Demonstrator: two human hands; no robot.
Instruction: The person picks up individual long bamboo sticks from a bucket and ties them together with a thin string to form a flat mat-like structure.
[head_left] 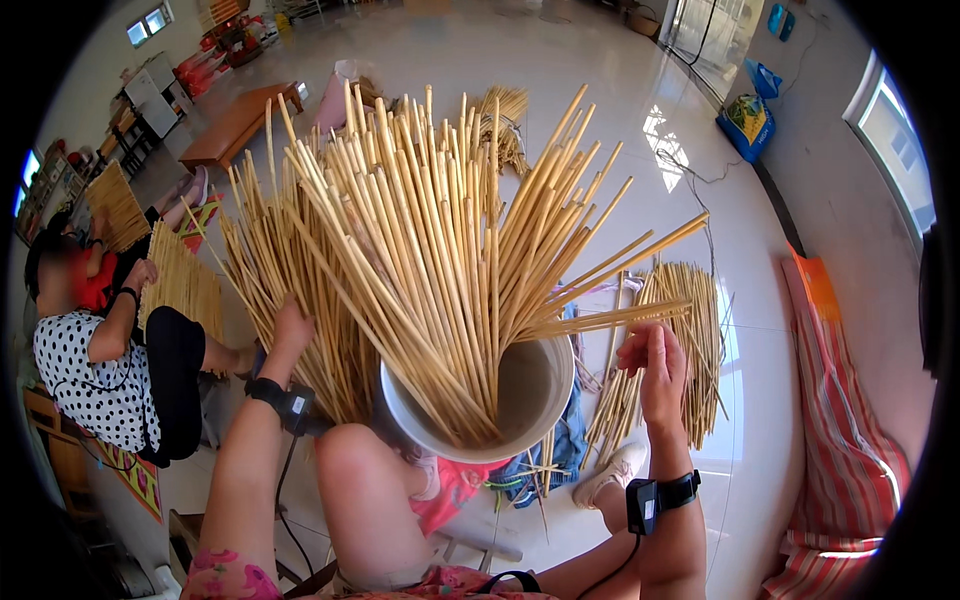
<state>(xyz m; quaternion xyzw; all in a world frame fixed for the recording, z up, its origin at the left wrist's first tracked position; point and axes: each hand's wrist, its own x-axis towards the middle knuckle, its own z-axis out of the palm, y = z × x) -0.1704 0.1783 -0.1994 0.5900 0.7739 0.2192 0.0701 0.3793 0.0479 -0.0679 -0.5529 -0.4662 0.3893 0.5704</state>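
A grey, round metal bucket (543,385) stands in front of my knees. Long straw-coloured stalks (430,230) fan out of it, leaning left, upright and to the right. Left of the bucket, a second thick bundle of stalks (340,355) leans beside it. Against that bundle my left hand (293,328) is closed on stalks, its fingertips partly hidden. To the right of the bucket, my right hand (655,370) is raised with loosely bent fingers apart, holding nothing I can see. It is just below the tips of a few stalks jutting out over the rim.
More stalks (690,360) lie on the tiled floor at right. Blue and pink cloths (560,450) lie under the bucket. At left a person in a dotted top (95,360) holds a stalk panel (185,285). A low brown table (240,125) is behind; striped fabric (840,430) lines the right wall.
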